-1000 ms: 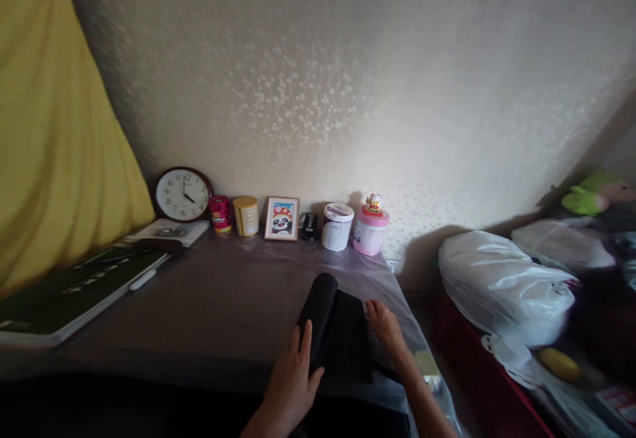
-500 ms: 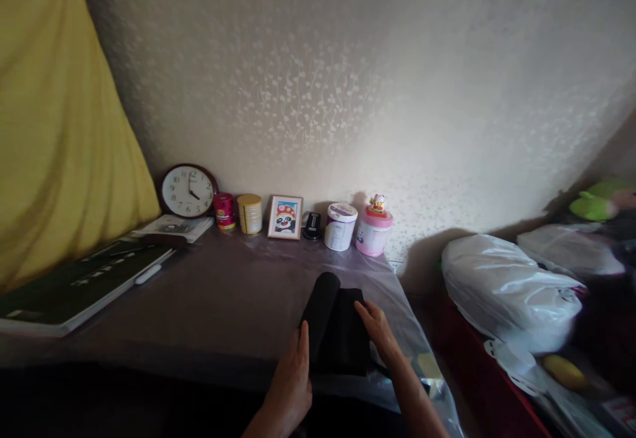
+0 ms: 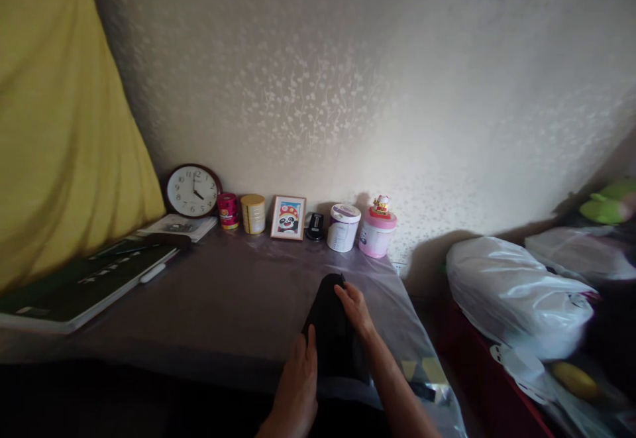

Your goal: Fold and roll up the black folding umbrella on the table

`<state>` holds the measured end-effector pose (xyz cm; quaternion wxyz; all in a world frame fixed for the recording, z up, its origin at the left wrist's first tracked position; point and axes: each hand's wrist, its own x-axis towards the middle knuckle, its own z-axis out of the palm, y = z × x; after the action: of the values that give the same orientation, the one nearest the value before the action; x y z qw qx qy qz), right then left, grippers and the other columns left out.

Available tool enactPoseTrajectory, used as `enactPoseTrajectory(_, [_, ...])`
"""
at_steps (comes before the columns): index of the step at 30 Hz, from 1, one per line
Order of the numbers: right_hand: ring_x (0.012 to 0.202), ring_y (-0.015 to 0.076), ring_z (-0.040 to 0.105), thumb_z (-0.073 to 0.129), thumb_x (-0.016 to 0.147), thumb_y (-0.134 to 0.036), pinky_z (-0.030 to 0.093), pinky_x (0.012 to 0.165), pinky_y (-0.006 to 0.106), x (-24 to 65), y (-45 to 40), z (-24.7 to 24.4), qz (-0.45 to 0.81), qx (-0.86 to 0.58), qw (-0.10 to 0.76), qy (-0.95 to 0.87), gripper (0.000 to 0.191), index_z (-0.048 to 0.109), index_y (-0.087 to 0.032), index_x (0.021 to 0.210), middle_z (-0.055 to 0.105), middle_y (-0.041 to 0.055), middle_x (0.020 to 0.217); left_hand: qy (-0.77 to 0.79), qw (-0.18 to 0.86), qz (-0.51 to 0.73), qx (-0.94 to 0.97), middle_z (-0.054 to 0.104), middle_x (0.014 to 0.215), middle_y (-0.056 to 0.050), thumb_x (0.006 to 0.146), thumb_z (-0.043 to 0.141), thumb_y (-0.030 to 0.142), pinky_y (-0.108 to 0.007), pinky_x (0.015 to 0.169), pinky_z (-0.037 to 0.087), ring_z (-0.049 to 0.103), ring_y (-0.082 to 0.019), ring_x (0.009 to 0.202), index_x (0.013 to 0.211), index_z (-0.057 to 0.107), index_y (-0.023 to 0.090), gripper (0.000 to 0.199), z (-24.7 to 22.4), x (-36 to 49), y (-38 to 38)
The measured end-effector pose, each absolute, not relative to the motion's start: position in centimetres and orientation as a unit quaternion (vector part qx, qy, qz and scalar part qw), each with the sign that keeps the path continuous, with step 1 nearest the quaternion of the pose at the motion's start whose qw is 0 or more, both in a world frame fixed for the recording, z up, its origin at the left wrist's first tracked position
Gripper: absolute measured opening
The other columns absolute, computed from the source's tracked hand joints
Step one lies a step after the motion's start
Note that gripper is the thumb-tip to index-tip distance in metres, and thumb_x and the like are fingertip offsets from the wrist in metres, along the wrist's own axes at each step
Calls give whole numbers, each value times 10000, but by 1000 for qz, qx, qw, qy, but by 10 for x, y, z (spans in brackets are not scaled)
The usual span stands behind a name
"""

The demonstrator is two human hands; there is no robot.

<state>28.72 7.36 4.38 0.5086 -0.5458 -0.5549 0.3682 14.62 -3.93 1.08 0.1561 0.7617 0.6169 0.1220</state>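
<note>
Grasping matte, soft-looking blk item (image 3: 328,335), narrower up top, w/ L hand (image 3: 299,373) & R hand (image 3: 356,309).

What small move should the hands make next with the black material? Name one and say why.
Probably press down the black material at its far end with the right hand, which holds it there; the left hand lies along the left side, placed to steady it.

The dimly lit, patterned wall (image 3: 447,93) stands behind the plastic-covered table (image 3: 223,299); a yellow curtain (image 3: 64,126) hangs at left.
</note>
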Motion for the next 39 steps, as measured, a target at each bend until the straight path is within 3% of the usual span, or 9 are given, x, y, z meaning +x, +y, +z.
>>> enactPoseTrajectory(4, [546,152,520,526,730,-453,365,478,248,278,83,33,348,-584,469,-563,418,604,-114,961,568,-7,587,606,139,128,773,336,1397,-232,581,335,-120,-354,1061,301,304,-244,1313,1393,149,17,845,12,145,-39])
enactPoseTrajectory(8, [597,164,567,515,749,-388,391,529,254,272,86,32,309,-624,416,-585,409,563,-116,1050,607,6,634,599,113,159,777,404,1366,-176,581,360,-99,-364,1061,298,335,-233,1295,1375,262,83,821,9,144,-39])
enactPoseTrajectory(14, [523,123,583,368,856,-344,415,562,236,263,79,44,341,-562,343,-670,270,569,-172,904,691,20,685,611,108,126,774,405,1355,-216,602,353,-105,-343,1023,351,392,-245,1260,1310,357,24,719,11,145,-37])
enactPoseTrajectory(17, [511,107,576,367,874,-315,406,582,222,260,72,49,285,-558,317,-712,237,567,-205,811,718,3,751,610,81,120,779,456,1318,-210,628,389,-70,-365,1007,377,438,-263,1224,1272,404,25,651,0,140,-39])
enactPoseTrajectory(23, [654,125,640,376,897,-292,402,629,210,259,65,52,232,-574,283,-733,229,583,-232,820,730,-27,811,580,-77,241,774,568,1178,-209,763,499,191,-407,860,503,568,-288,1068,1211,441,56,472,-26,124,-46])
enactPoseTrajectory(27, [780,138,658,387,898,-255,405,689,207,257,67,52,211,-573,276,-742,224,599,-227,831,730,-21,794,555,-96,288,774,529,1238,-153,772,511,215,-435,905,475,536,-274,1112,1181,467,148,416,-6,128,-41])
enactPoseTrajectory(29, [790,141,659,388,899,-248,409,695,209,257,66,53,211,-572,275,-744,226,606,-222,844,728,-16,787,524,-65,274,804,453,1330,-144,737,545,201,-461,956,434,472,-287,1187,1228,433,166,505,3,134,-36])
enactPoseTrajectory(33, [795,151,648,408,898,-263,423,701,224,258,56,54,194,-541,279,-770,229,636,-243,905,720,-10,799,543,1,229,808,307,1434,-171,667,519,67,-457,988,403,357,-294,1283,1382,200,159,789,0,142,-30])
enactPoseTrajectory(39, [971,182,574,396,915,-292,395,906,331,268,43,46,129,-419,305,-846,293,684,-242,936,703,25,959,563,34,204,800,285,1441,-182,701,433,2,-448,1023,367,306,-281,1312,1403,123,147,781,-19,146,-32])
